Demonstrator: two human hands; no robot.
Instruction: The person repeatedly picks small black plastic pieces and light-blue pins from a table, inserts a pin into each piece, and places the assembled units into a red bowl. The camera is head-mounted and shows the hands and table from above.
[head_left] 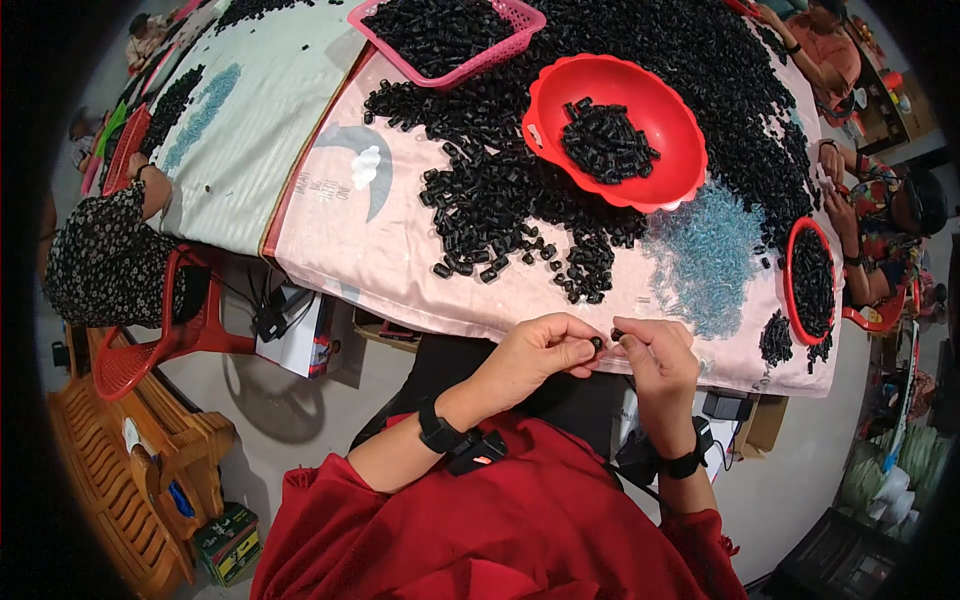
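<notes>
Left hand [545, 350]: grip pinched on small black part [597, 343], centre frame.
Right hand [655, 350]: grip pinched on second black piece [617, 334].
Risk: slipped pinch, piece lost past tabletop [400, 250] edge.

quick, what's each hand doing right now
Left hand: closed, pinching a small black plastic piece at its fingertips.
Right hand: closed, pinching another small black piece, held close to the left one.

1. Small black part [597, 343] pinched in left hand [545, 350]: mostly covered by fingertips, shape too small to tell.
2. Second black part [617, 334] at right hand [655, 355]: barely visible.
3. Pink basket [520, 20]: cut off by upper edge.
4. Seated person [100, 260] at left: darkened by rim.
</notes>
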